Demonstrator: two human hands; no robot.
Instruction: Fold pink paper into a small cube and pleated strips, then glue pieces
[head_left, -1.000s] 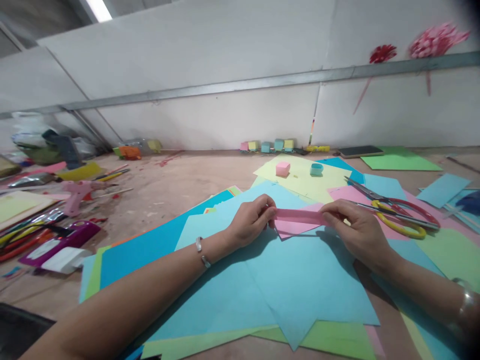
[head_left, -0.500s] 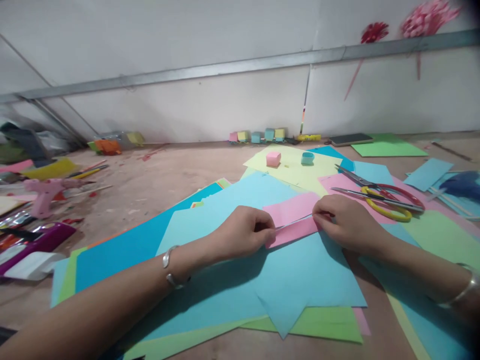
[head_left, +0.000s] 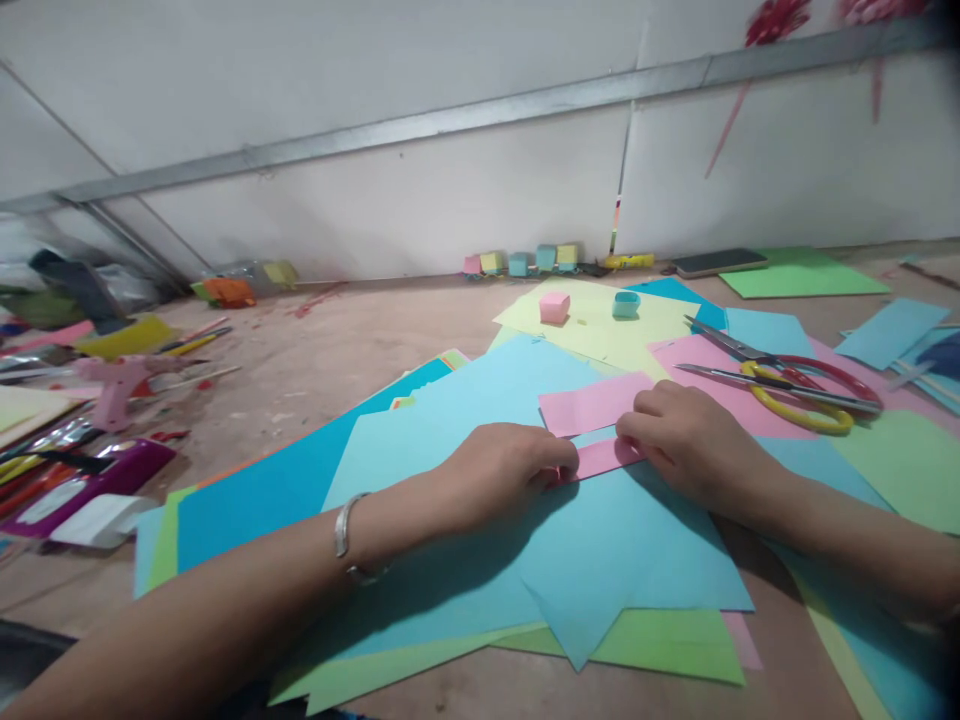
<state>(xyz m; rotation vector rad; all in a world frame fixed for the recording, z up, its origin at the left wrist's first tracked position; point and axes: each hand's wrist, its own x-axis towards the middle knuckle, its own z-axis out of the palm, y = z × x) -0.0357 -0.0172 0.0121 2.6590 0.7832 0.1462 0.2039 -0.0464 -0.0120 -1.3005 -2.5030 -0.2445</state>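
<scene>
Between my hands lies a narrow pink paper strip point(head_left: 598, 459), over light blue sheets point(head_left: 465, 580). My left hand point(head_left: 517, 465) pinches the strip's left end, and my right hand point(head_left: 679, 435) grips its right end. Just behind it rests a wider pink paper piece point(head_left: 592, 404), apart from the strip, its right end partly covered by my right hand. Beyond my right hand are red-handled scissors point(head_left: 825, 372) and yellow-handled scissors point(head_left: 799, 402), lying crossed on pink paper.
A pink paper box point(head_left: 555, 307) and a teal paper box point(head_left: 625, 304) stand on pale yellow paper. Small coloured cubes point(head_left: 519, 263) line the wall. At left lie a pink glue gun point(head_left: 116, 385) and a purple case point(head_left: 90, 485). A phone point(head_left: 720, 262) is at back right.
The narrow strip has come apart from the wider pink piece, leaving a gap between them. Both hands now hold the strip, closer together. The view has shifted slightly.
</scene>
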